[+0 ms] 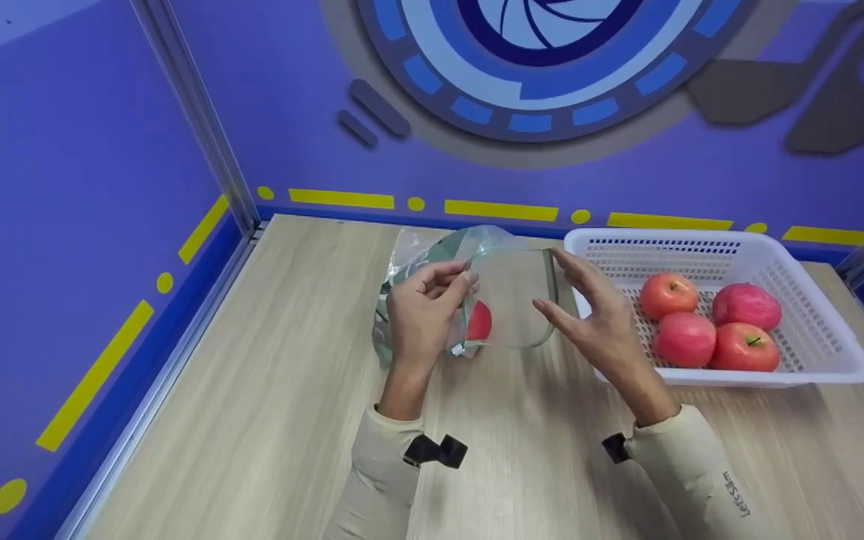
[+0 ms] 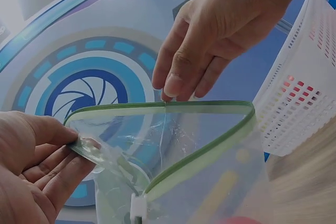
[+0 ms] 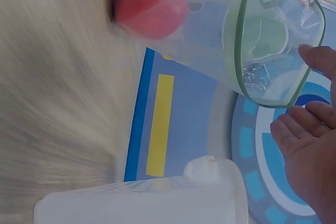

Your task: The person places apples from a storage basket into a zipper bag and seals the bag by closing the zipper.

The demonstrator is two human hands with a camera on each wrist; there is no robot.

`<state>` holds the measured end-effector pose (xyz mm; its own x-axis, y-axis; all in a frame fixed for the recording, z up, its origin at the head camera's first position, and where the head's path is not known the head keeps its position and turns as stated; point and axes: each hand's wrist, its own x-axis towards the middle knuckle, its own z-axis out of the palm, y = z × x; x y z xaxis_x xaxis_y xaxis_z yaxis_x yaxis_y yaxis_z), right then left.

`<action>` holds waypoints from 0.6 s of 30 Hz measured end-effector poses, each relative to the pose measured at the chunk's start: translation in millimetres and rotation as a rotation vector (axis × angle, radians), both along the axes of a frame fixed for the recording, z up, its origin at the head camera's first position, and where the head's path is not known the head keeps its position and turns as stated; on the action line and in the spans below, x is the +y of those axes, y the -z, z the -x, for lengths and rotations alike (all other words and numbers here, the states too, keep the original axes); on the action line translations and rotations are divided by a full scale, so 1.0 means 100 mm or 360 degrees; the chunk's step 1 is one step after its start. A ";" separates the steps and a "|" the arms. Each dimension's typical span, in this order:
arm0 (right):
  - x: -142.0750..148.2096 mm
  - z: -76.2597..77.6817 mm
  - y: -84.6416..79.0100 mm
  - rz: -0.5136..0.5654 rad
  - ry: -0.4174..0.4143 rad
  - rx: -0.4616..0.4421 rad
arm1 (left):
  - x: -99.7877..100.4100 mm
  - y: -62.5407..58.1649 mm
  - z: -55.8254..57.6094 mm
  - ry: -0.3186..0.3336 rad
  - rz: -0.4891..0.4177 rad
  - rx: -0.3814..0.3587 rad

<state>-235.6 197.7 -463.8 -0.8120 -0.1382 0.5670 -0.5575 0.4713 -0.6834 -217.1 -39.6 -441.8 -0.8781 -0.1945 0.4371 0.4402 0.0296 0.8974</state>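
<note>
A clear plastic zip bag with green print stands on the table, its mouth spread wide. Its green zip rim carries a white slider. One red apple shows through the film near the bag's bottom. My left hand pinches the left side of the rim between thumb and fingers. Across the mouth, my right hand has its thumb and fingers spread apart. Its fingertips are at the right side of the rim and seem to touch it.
To the right of the bag, close to my right hand, is a white perforated plastic basket with several red apples in it. Both stand on a wooden table. Blue printed panels rise behind and at the left.
</note>
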 end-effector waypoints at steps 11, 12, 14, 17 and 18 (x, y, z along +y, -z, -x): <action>0.14 -0.07 0.14 -0.0136 0.0159 -0.0210 | -0.02 -0.03 0.00 -0.0105 -0.0093 0.0040; 0.15 -0.08 0.15 -0.0168 0.0169 -0.0238 | -0.03 -0.04 0.00 -0.0122 -0.0088 0.0037; 0.16 -0.12 0.16 -0.0203 0.0147 -0.0310 | -0.04 -0.04 -0.01 -0.0151 -0.0083 0.0027; 0.17 -0.15 0.16 -0.0188 0.0088 -0.0387 | -0.06 -0.06 -0.02 -0.0172 -0.0082 0.0018; 0.16 -0.16 0.15 -0.0152 0.0076 -0.0403 | -0.07 -0.06 -0.02 -0.0169 -0.0092 0.0017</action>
